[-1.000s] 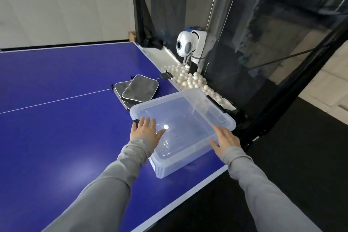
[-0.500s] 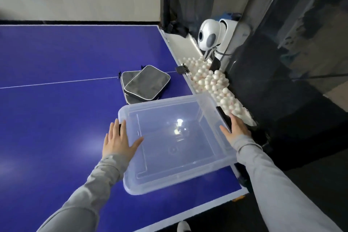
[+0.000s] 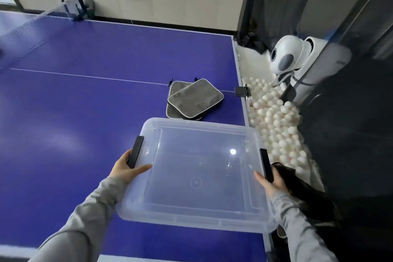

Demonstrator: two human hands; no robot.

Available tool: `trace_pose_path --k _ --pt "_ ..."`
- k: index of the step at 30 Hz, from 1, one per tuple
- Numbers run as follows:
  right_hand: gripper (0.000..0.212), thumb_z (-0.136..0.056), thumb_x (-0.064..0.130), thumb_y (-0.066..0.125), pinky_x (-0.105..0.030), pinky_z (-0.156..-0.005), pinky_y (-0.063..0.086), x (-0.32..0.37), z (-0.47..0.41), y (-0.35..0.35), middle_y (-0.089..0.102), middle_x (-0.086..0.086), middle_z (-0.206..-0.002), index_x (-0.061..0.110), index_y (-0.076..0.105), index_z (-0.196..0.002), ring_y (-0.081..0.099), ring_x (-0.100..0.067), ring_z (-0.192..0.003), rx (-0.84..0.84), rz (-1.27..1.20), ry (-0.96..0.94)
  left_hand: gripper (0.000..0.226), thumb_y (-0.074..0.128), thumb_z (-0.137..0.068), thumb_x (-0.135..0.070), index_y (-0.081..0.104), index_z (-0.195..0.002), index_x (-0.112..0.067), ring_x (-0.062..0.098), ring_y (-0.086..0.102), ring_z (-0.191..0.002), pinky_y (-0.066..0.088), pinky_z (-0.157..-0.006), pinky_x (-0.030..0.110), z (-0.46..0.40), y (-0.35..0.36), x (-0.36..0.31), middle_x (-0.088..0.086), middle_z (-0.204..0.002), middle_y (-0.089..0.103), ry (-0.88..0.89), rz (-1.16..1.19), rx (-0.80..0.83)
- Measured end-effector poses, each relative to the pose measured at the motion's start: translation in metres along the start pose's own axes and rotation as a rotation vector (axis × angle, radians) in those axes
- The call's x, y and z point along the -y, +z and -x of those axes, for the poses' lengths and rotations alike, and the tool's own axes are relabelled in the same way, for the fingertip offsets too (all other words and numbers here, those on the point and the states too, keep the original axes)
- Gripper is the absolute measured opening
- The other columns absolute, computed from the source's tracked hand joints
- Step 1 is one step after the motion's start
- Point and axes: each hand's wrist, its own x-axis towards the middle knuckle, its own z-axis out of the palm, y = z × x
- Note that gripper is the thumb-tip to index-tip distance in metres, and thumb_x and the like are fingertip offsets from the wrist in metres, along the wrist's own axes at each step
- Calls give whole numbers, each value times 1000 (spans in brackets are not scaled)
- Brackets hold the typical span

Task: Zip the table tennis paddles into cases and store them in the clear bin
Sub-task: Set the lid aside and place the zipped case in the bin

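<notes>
The clear bin [image 3: 185, 217] sits on the blue table near its front right corner, with nothing inside it. My left hand [image 3: 124, 168] grips the bin's left side by the black latch [image 3: 135, 151], thumb over the rim. My right hand [image 3: 269, 183] grips the right side by the other black latch [image 3: 265, 165]. Two grey paddle cases [image 3: 194, 99] with white piping lie stacked just beyond the bin, both closed, the upper one askew on the lower. No paddles show.
A tray of many white balls [image 3: 276, 121] runs along the table's right edge, with a white ball-feeding machine [image 3: 287, 57] behind it and black netting [image 3: 350, 112] around. The table net [image 3: 25, 25] and its post stand at the far left.
The bin has turned square to me and slid left on the table. Both hands went from lying flat against its sides to gripping it at the latches.
</notes>
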Motion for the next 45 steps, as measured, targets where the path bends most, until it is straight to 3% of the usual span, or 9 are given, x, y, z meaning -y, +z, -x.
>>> trace_pose_path --k 4,9,15,19,26,31,37,41,45 --pt "35 -84 4 64 -12 -73 47 0 -2 -3 64 -11 -105 4 56 -119 59 -21 -94 32 -42 -12 68 89 -56 -12 59 -117 -21 22 66 -83 52 -70 29 0 -2 1 3 -100 68 -39 100 14" --pt "32 -84 5 64 -42 -94 47 -2 -4 -4 66 -16 -108 7 58 -115 62 -28 -98 51 -58 12 67 81 -46 -18 61 -110 -27 30 67 -84 55 -77 40 -4 -6 3 3 -96 70 -114 215 72" --pt "27 -85 4 62 -41 -94 49 -3 -6 -7 65 -13 -105 14 58 -110 62 -31 -99 79 -83 39 57 81 -50 -12 68 -103 -26 32 67 -80 56 -73 40 -6 -11 9 7 -92 72 -172 283 118" --pt "22 -86 4 62 -7 -69 48 0 -4 -8 64 -9 -102 18 58 -103 60 -21 -91 71 -99 33 59 83 -47 -16 69 -104 -20 34 68 -81 55 -73 43 -11 -15 15 9 -93 73 -200 306 103" --pt "31 -87 -1 57 -19 -73 54 4 -2 -20 62 -15 -110 2 54 -117 62 -21 -89 153 -175 96 66 85 -43 -17 67 -106 -21 34 69 -77 56 -66 41 -19 -17 19 10 -93 73 -207 291 124" --pt "62 -86 6 62 -31 -93 43 2 -3 -29 52 -7 -127 18 32 -140 54 -16 -112 184 -132 156 76 81 -51 -4 57 -121 -24 29 71 -71 57 -62 40 -22 -26 17 6 -89 74 -184 342 164" --pt "73 -79 23 71 -41 -114 28 0 0 -29 33 -7 -148 15 34 -141 33 -22 -136 48 310 -71 88 82 -68 -15 35 -141 -29 21 40 -131 41 -100 42 -9 -19 11 3 -143 41 52 -72 -64" --pt "71 -78 26 73 -37 -113 26 -1 9 -21 40 -14 -142 5 39 -137 35 -26 -134 6 483 -209 88 83 -67 -30 36 -142 -18 25 33 -135 29 -111 45 10 -12 7 6 -145 36 250 -409 -229" --pt "60 -76 20 75 -28 -100 33 -7 17 -12 54 -16 -125 2 50 -127 49 -29 -119 12 494 -233 87 81 -69 -30 37 -140 -8 29 34 -134 29 -111 42 21 0 9 11 -144 38 226 -460 -220"
